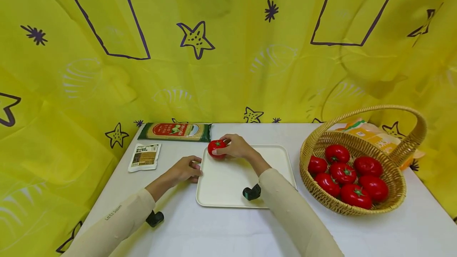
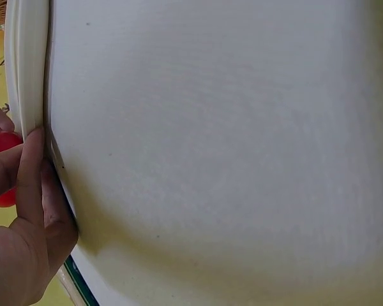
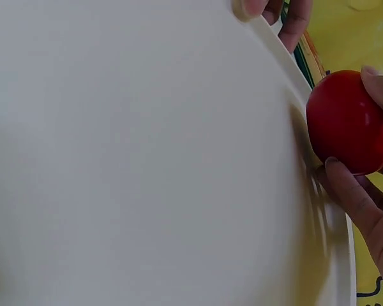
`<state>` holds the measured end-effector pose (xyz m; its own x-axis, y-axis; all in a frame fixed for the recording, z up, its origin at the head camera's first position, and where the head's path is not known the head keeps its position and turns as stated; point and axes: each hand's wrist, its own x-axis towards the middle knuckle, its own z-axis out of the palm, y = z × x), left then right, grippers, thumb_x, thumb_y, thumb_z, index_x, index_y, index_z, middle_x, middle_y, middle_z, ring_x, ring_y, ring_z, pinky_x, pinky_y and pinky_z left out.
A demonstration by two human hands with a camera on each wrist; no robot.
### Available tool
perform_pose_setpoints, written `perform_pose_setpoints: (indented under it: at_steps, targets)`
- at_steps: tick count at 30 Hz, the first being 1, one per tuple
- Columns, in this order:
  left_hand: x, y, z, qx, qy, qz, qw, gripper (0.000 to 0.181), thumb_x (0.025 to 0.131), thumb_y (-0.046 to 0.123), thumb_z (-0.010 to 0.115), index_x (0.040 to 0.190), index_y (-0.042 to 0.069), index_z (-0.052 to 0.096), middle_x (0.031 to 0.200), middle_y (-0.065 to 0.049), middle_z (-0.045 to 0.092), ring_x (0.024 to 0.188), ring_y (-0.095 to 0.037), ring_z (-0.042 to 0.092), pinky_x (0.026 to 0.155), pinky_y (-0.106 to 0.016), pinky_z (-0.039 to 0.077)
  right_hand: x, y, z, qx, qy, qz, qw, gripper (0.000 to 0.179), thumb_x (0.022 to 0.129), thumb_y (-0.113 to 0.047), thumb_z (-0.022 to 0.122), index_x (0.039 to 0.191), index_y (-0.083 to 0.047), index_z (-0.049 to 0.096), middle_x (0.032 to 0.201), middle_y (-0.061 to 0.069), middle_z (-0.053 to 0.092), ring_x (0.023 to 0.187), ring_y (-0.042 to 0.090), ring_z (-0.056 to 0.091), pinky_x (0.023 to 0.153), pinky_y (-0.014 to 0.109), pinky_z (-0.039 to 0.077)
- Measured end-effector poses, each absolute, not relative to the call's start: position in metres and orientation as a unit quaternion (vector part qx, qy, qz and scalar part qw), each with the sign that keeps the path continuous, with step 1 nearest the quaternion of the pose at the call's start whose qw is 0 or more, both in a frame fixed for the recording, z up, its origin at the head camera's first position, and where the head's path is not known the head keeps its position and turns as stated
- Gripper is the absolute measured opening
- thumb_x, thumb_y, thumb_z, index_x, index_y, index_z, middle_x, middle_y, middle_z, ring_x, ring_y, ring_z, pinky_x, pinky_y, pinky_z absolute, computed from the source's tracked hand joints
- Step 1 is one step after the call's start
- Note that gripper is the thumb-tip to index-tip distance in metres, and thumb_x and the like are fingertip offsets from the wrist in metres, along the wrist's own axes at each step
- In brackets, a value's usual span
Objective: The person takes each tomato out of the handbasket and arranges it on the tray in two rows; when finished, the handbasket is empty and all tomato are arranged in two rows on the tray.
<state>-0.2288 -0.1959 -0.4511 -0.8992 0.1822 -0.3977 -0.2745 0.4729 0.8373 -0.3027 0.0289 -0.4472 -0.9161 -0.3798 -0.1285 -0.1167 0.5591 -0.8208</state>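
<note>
My right hand grips a red tomato with a green stem over the far left corner of a cream rectangular tray. In the right wrist view, thumb and fingers hold the tomato from opposite sides beside the tray's rim; whether it touches the tray is hard to tell. At the tray's left side, my left hand holds the rim. Its fingers meet the rim in the left wrist view. A wicker basket with several tomatoes stands right of the tray.
Behind the tray's left corner lies a green pasta packet. A small white and brown pouch is on the white table at the left. Behind the basket leans an orange and white bag. A yellow patterned cloth hangs behind.
</note>
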Motion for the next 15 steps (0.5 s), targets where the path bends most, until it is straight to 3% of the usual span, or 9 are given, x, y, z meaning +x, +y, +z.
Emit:
perform_pose_setpoints:
  at_steps: [15]
  targets:
    - [-0.231,-0.196,-0.452,-0.027,0.832,0.509,0.221,0.052,0.089,-0.003,0.069,0.136,-0.006,0.049,0.099,-0.011,0.056,0.078,-0.017,0.061,0.068,-0.029,0.062,-0.301,0.014,-0.447,-0.132,0.877,-0.443,0.132,0.059,0.082,-0.035,0.083,0.132,-0.009,0.064,0.122,0.014,0.064,0.108,0.026,0.059,0.086,0.031,0.057]
